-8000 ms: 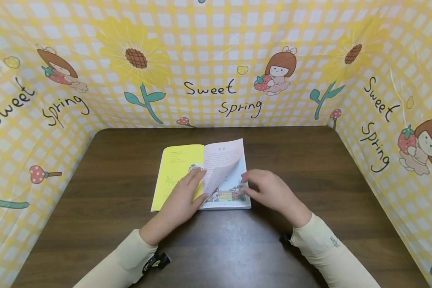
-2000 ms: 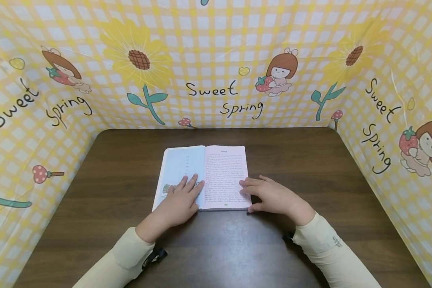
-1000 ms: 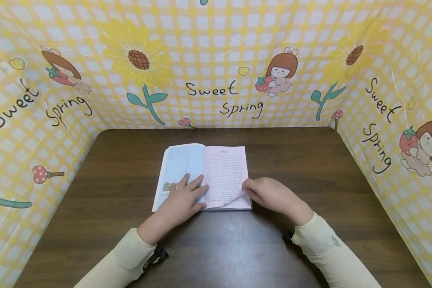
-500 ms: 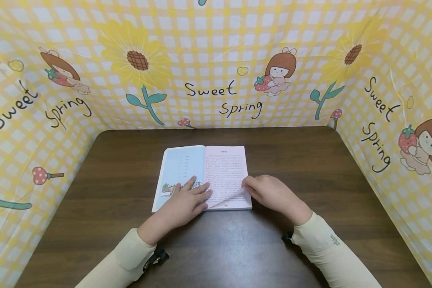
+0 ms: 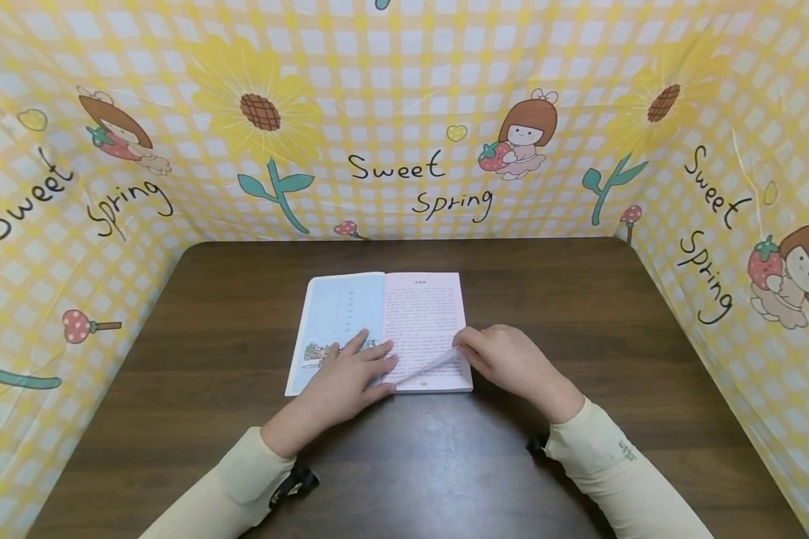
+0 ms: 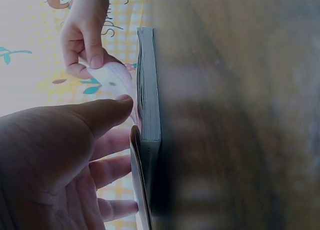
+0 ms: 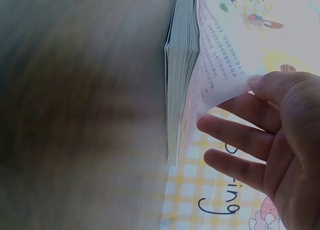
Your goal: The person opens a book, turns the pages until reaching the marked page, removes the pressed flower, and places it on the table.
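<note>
An open book (image 5: pixel 421 314) lies on the table, with a pale blue illustrated page on the left and a pink text page on the right. My left hand (image 5: pixel 340 378) rests with spread fingers on the left page and across the gutter near the lower edge. With thumb and forefinger, my right hand (image 5: pixel 515 367) pinches the lower right corner of the pink page (image 7: pixel 220 64), which is lifted and folded up. The right wrist view shows the other right fingers held apart from the paper. In the left wrist view the thick page block (image 6: pixel 149 89) appears edge-on beside my left thumb.
The dark wooden table (image 5: pixel 209 322) surrounds the book on all sides. Yellow checked cloth (image 5: pixel 391 82) with printed flowers and lettering walls off the back and both sides. Black straps (image 5: pixel 293 486) sit at the cuffs of the pale sleeves.
Eight seconds ago a yellow page lay on the left; now it is blue. Since two seconds ago my right hand has pinched the pink page's corner and raised it. My left hand shifted slightly right.
</note>
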